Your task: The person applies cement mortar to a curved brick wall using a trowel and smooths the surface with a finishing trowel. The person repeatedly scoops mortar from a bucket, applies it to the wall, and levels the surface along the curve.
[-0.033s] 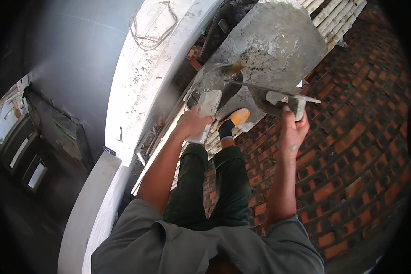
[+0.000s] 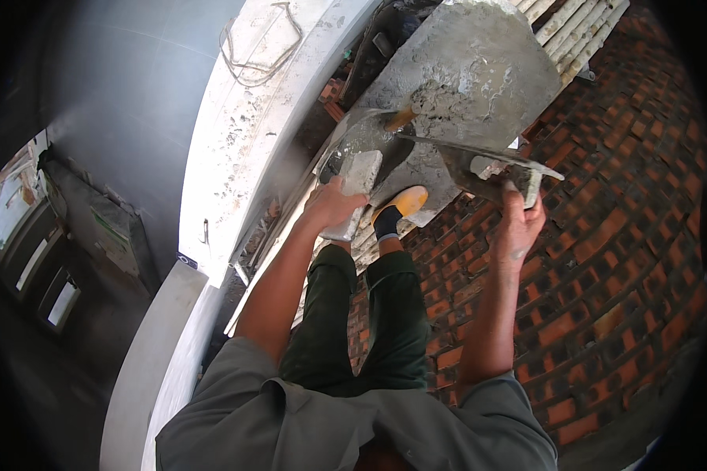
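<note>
Near the upper centre of the frame, a basin (image 2: 361,140) looks wet inside; its contents are too unclear to tell. To its right, a grey board (image 2: 518,59) bears lumpy mortar (image 2: 448,102). The left hand (image 2: 328,207) grips a grey block (image 2: 360,174), thumb across its face, just below the basin. Right of centre, the right hand's (image 2: 520,224) fingers close round the handle of a trowel (image 2: 465,179), its blade extending up-left beyond them.

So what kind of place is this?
Probably a building site: there are red bricks, a board with a lump of wet-looking cement, and a flat trowel in the right hand.
</note>
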